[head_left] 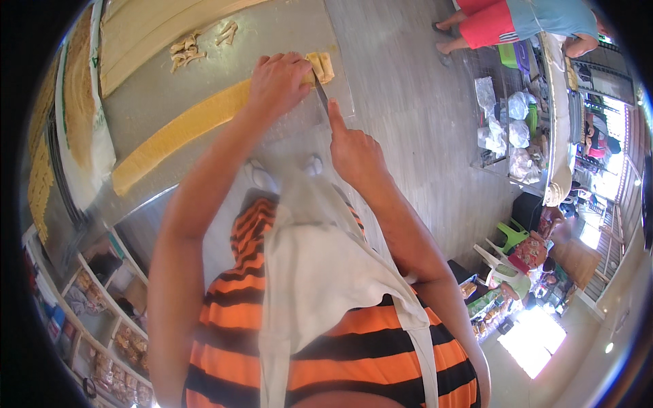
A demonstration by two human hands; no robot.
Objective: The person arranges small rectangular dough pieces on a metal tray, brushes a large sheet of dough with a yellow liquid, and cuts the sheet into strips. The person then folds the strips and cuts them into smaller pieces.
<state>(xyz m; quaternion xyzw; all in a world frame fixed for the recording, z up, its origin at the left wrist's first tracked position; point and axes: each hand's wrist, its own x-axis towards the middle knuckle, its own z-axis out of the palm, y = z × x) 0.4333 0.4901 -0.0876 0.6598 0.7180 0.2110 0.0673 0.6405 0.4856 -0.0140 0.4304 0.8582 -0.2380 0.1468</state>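
A long yellow strip of dough [180, 131] curves across a grey metal worktable [204, 81]. My left hand [277, 83] presses on its right end, fingers bent together over the dough. In my right hand [358, 155] is a knife [321, 87], its handle hidden in the curled fingers and the index finger stretched along the blade. The blade's tip sits between my left fingertips and some cut dough pieces [320, 66] lying side by side near the table's right edge. Some of the strip's end is hidden under my left hand.
Twisted dough scraps [187, 52] lie beyond the strip, near a wide dough sheet [163, 30]. On the far left stands a tray with brown contents [78, 102]. Shelves of packages [112, 326] are at lower left. Another person [524, 20] stands at a right-hand bench.
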